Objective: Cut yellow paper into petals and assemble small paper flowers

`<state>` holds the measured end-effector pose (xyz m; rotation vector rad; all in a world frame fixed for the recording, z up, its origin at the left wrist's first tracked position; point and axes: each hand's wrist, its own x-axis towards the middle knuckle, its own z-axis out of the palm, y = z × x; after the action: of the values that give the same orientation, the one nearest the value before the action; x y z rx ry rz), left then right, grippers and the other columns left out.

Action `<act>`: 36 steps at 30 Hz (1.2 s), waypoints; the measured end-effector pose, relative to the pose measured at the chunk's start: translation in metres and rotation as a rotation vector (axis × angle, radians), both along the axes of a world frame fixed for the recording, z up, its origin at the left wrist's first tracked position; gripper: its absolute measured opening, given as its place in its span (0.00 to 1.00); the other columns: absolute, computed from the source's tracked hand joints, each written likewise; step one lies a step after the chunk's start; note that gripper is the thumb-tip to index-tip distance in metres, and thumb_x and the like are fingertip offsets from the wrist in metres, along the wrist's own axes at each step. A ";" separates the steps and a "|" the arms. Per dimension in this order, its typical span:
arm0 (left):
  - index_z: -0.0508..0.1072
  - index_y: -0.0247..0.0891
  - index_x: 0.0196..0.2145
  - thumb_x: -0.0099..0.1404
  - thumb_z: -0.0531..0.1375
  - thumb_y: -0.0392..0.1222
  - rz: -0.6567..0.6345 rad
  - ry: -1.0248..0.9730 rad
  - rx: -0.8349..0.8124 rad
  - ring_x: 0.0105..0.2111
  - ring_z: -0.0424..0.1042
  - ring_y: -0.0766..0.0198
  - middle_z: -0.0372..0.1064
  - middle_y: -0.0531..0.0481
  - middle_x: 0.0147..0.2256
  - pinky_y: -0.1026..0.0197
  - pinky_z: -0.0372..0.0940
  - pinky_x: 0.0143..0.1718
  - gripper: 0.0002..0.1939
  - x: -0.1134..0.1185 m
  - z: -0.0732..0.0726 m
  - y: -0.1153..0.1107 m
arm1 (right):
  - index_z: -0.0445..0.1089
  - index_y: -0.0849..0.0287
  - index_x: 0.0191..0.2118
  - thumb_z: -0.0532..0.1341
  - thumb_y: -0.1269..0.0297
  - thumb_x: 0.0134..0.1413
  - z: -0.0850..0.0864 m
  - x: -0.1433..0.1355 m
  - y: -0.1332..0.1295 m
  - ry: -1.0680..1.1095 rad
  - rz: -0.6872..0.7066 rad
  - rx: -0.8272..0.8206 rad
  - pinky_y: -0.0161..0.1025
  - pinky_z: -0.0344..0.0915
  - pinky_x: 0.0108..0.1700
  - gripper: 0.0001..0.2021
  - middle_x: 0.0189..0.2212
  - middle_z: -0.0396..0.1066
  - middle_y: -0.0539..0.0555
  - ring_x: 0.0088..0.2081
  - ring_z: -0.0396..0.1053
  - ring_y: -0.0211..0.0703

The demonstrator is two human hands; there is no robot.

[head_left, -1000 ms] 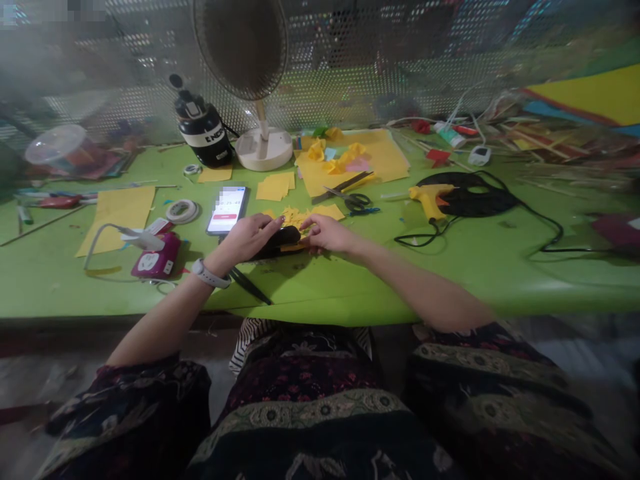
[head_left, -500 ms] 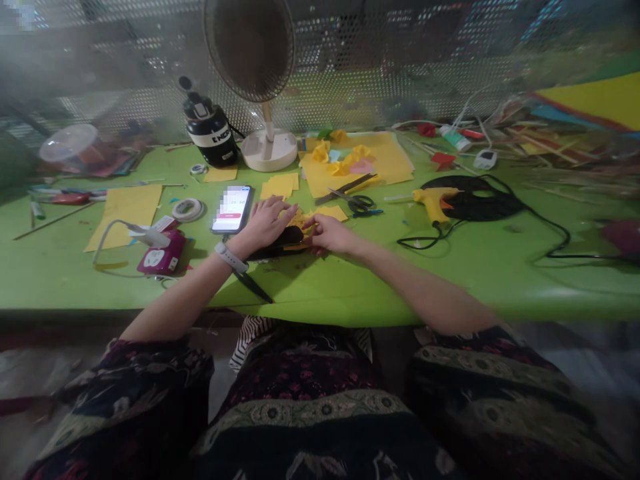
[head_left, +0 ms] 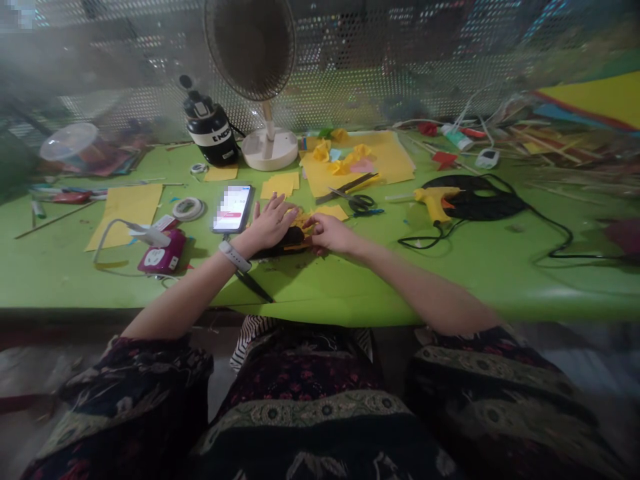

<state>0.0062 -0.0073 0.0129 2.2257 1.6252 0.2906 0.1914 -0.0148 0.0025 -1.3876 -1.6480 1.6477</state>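
Observation:
My left hand lies palm down with fingers spread over a long black tool with a rounded end, which looks like a stapler. Much of that tool is hidden beneath the hand. At its right end my right hand is closed in a pinch on a small piece of yellow paper, partly covered by the fingers. A yellow paper piece lies just behind the right hand. Beyond the hands are small yellow sheets and scissors.
A lit phone lies left of the hands, near a tape roll and a purple power adapter. To the right is a yellow glue gun with its cord. At the back stand a black bottle and a fan.
My left hand has shifted very slightly, its fingers still spread over the black tool. My right hand keeps its pinch in nearly the same place.

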 end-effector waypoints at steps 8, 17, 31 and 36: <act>0.64 0.42 0.62 0.75 0.38 0.53 -0.011 0.039 0.010 0.73 0.37 0.48 0.44 0.39 0.72 0.32 0.31 0.68 0.28 0.001 -0.006 0.000 | 0.60 0.59 0.40 0.60 0.83 0.58 -0.001 0.000 0.000 -0.016 0.002 0.012 0.29 0.68 0.23 0.12 0.18 0.65 0.43 0.19 0.68 0.35; 0.65 0.41 0.60 0.75 0.39 0.51 0.009 0.043 0.010 0.73 0.38 0.49 0.46 0.38 0.71 0.33 0.32 0.68 0.26 0.003 -0.003 -0.001 | 0.60 0.57 0.39 0.63 0.82 0.56 -0.007 0.001 0.000 0.029 -0.006 0.021 0.28 0.68 0.21 0.15 0.18 0.65 0.42 0.18 0.68 0.34; 0.66 0.40 0.61 0.75 0.38 0.51 0.006 0.059 0.022 0.73 0.39 0.50 0.47 0.39 0.71 0.34 0.34 0.69 0.27 0.003 -0.008 0.001 | 0.61 0.58 0.42 0.60 0.84 0.56 -0.005 0.002 -0.004 0.000 -0.014 0.041 0.29 0.67 0.22 0.14 0.20 0.66 0.44 0.20 0.68 0.34; 0.65 0.40 0.62 0.76 0.38 0.50 0.009 0.089 0.013 0.73 0.39 0.51 0.46 0.39 0.71 0.35 0.34 0.69 0.28 0.004 -0.005 -0.001 | 0.61 0.59 0.41 0.60 0.83 0.56 -0.007 0.002 -0.003 -0.010 -0.015 0.047 0.29 0.68 0.22 0.14 0.20 0.66 0.44 0.20 0.68 0.34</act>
<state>0.0106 -0.0081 0.0083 2.2711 1.6839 0.2084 0.1931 -0.0177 -0.0044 -1.3845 -1.6667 1.5861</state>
